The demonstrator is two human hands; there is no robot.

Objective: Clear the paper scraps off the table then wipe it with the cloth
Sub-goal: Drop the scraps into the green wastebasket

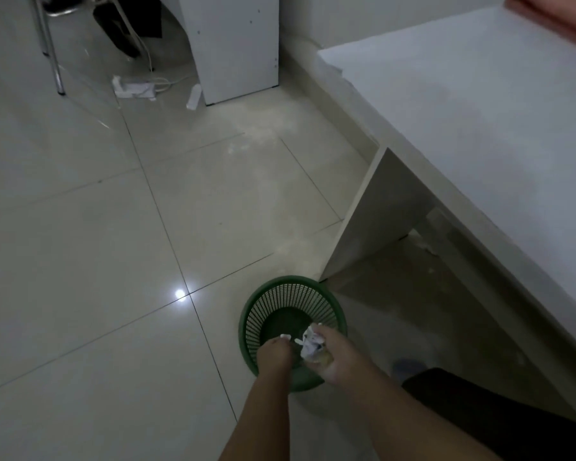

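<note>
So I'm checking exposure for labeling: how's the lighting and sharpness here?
Head view: dim overall, one lamp glare spot on the floor tiles; wide-angle bending at the table edge; hands soft, paper scraps in the right hand slightly blurred over the green basket.

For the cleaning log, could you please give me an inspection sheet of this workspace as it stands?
Surface: white table, visible part bare of scraps; cloth not seen.
Job's things: crumpled paper scraps over the green mesh bin; one small piece at the left fingertips.
Clutter: white bottle-like item lying on the tiled floor.
Hands: right hand closed on the scraps; left hand reaching into the bin, its grip unclear.
Cables: white power strip with cord on the floor.
Surroundings: white cabinet, metal chair leg, pink fabric at the table's far corner.
</note>
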